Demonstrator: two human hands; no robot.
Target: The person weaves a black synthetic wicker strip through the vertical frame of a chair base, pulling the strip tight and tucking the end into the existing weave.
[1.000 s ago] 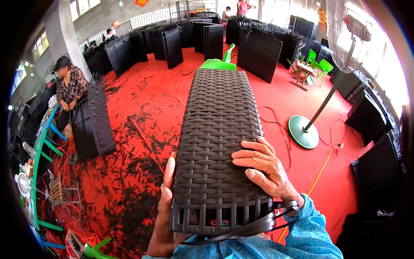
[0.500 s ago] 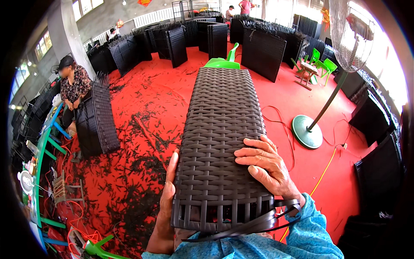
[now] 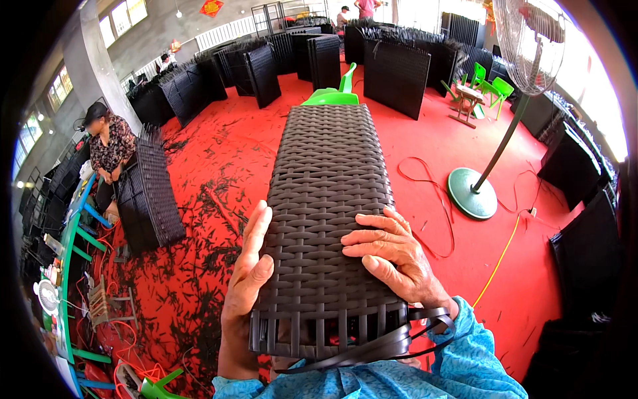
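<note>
A long dark brown woven wicker panel [image 3: 325, 219] stretches away from my lap, its near end showing an unwoven gap crossed by upright strips. Against its left edge rests my left hand [image 3: 250, 266], fingers pointing up and apart from the thumb. My right hand [image 3: 392, 256] lies flat across the top of the weave near the right edge, fingers stretched out. Loose dark flat strips [image 3: 379, 346] trail from the near end and loop around by my right wrist. Behind the panel's far end a green plastic chair [image 3: 332, 96] shows in part.
Dark strip scraps [image 3: 199, 292] litter the red floor [image 3: 425, 149] at left. A standing fan [image 3: 473, 193] rises on the right, with a yellow cord [image 3: 500, 259] nearby. A co-worker [image 3: 109, 146] sits at left holding another woven piece [image 3: 149, 199]. Several dark panels [image 3: 397, 76] stand behind.
My left hand has moved further up the panel's left edge, showing more of its fingers. My right hand stays flat on the weave. The view has shifted slightly.
</note>
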